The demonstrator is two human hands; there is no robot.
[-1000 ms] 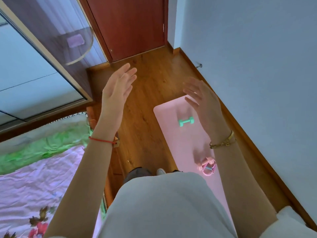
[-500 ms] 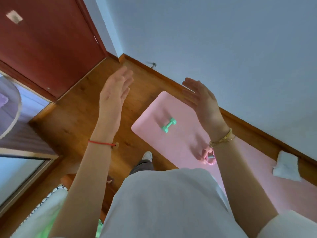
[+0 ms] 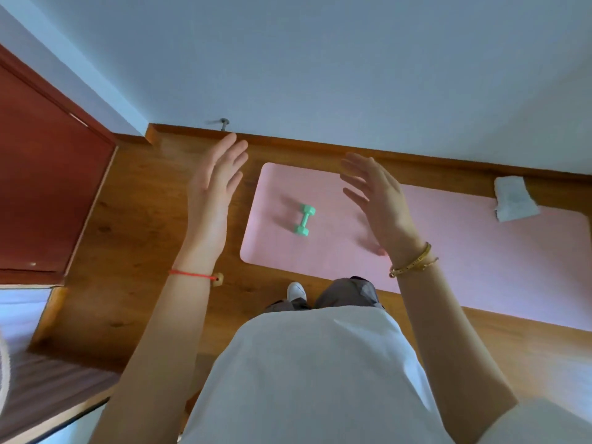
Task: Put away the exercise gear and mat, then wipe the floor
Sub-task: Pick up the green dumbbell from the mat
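A pink exercise mat (image 3: 474,251) lies flat on the wooden floor along the wall. A small green dumbbell (image 3: 304,220) rests on its left part. A folded white cloth (image 3: 512,198) sits at the mat's far edge on the right. My left hand (image 3: 213,190) is raised over the bare floor left of the mat, fingers straight, holding nothing. My right hand (image 3: 378,200) hovers above the mat right of the dumbbell, fingers spread and empty. The pink ring-shaped gear seen earlier is hidden behind my right forearm.
A dark red door (image 3: 48,187) stands at the left. A wooden skirting board (image 3: 416,161) runs along the pale wall behind the mat, with a small door stop (image 3: 223,122) on it. My feet stand at the mat's near edge. A bed corner shows at lower left.
The view has swung to the right, so the mat now lies across the frame and the white cloth has come into view. Both hands stay raised, open and empty.
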